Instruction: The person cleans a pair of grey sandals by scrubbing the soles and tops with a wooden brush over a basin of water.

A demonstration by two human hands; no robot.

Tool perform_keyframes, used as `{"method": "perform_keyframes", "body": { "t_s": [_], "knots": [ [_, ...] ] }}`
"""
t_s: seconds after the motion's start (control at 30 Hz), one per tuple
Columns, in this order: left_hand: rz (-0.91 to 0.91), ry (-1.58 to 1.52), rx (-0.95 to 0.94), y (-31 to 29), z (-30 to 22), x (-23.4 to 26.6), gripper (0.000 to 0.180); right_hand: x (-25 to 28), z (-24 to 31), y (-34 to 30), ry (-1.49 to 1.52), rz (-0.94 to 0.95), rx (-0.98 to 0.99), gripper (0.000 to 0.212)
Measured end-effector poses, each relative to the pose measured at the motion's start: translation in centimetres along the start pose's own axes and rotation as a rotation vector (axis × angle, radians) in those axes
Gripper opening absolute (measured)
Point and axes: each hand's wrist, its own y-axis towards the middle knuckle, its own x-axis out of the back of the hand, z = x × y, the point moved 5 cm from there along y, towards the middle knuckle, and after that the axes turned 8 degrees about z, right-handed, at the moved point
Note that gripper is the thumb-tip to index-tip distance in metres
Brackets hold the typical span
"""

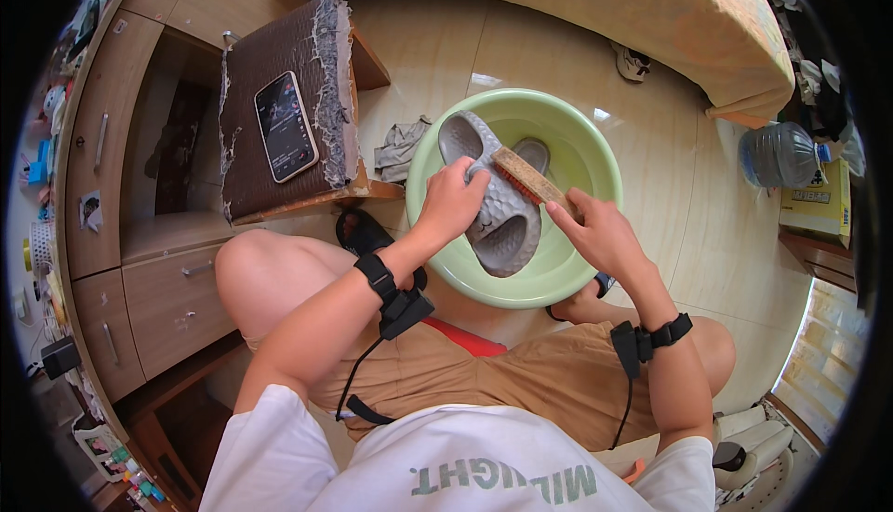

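My left hand (454, 198) is closed around the side of a grey slide slipper (510, 233) with a dimpled surface, held tilted over a pale green basin (609, 160). Wooden-backed, with reddish-brown bristles, a scrub brush (532, 180) is gripped in my right hand (600, 231). Its bristles face the slipper's upper; whether they touch it I cannot tell. A second grey slipper (533, 153) lies in the basin's water, partly hidden behind the brush.
Left of the basin, a smartphone (286, 126) rests on a worn brown stool (246, 75). A grey cloth (402, 147) lies on the floor between them. Wooden cabinets (177, 275) line the left, a draped bed (595, 0) the far side. A large water bottle (779, 155) stands right.
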Motion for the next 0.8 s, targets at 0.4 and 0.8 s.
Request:
{"method": "perform_keyframes", "body": {
  "t_s": [0.4,0.8],
  "knots": [
    [0.185,-0.103,-0.197,-1.6,-1.7,-2.3,0.038,0.1,-0.9,0.4,-0.011,-0.093,-0.033,0.054],
    [-0.1,-0.104,-0.027,0.1,-0.2,0.2,0.035,0.3,0.0,0.0,0.036,0.0,0.007,0.056]
  ]
}}
